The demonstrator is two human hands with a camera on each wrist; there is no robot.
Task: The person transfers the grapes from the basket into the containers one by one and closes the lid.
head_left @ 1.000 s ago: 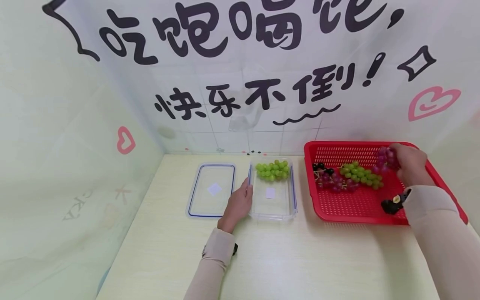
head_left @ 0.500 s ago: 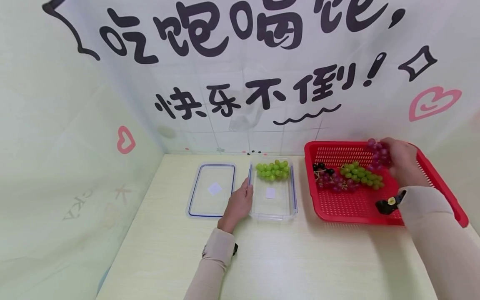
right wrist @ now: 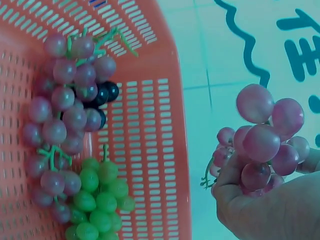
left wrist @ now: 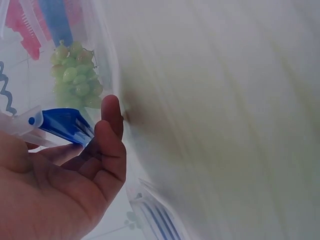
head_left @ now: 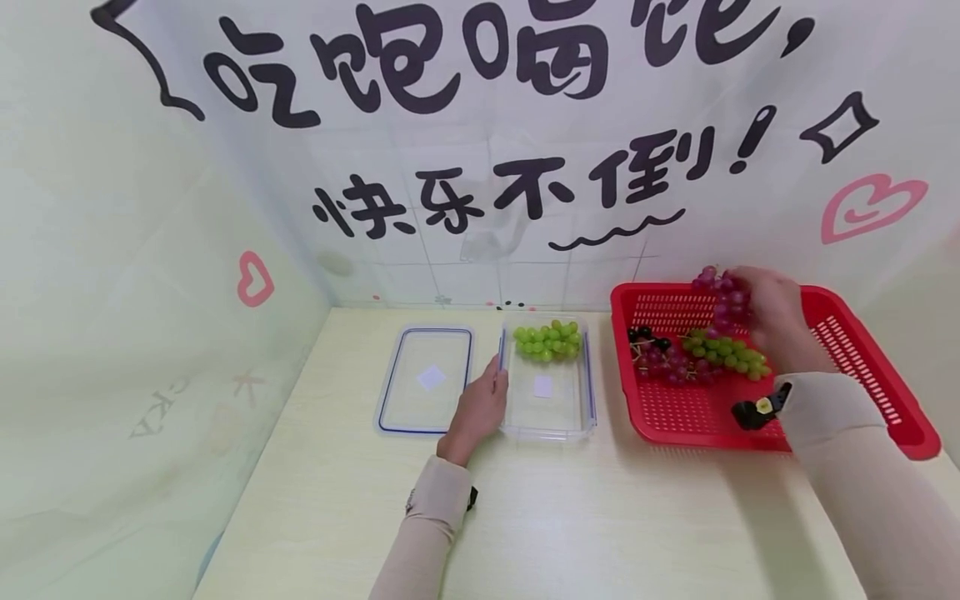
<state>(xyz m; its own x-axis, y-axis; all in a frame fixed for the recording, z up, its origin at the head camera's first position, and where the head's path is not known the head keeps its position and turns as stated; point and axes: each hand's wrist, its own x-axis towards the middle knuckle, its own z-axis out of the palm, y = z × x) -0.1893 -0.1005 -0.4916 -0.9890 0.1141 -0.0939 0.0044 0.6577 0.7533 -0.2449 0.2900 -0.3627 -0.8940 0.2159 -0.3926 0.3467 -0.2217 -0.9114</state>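
My right hand [head_left: 776, 312] holds a bunch of purple grapes [head_left: 722, 302] up over the back of the red basket [head_left: 682, 425]. In the right wrist view the purple grapes [right wrist: 262, 142] sit between the thumb and fingers. My left hand [head_left: 478, 410] grips the left side of a clear plastic food container [head_left: 551, 421], its fingers at the blue latch [left wrist: 65, 124] in the left wrist view. Inside that container, at its far end, lies a bunch of green grapes [head_left: 549, 342]. A pale square label [head_left: 543, 387] shows in the container's middle.
A clear lid with a blue seal [head_left: 426, 404] lies left of the container. The basket holds another green bunch [head_left: 723, 354], more purple grapes [head_left: 670, 365] and some black ones [right wrist: 107, 93]. A printed curtain [head_left: 450, 267] hangs behind the table [head_left: 555, 517].
My right hand has carried the purple grapes left and slightly upward, from the basket's right side toward its middle. The left hand keeps its place on the container.
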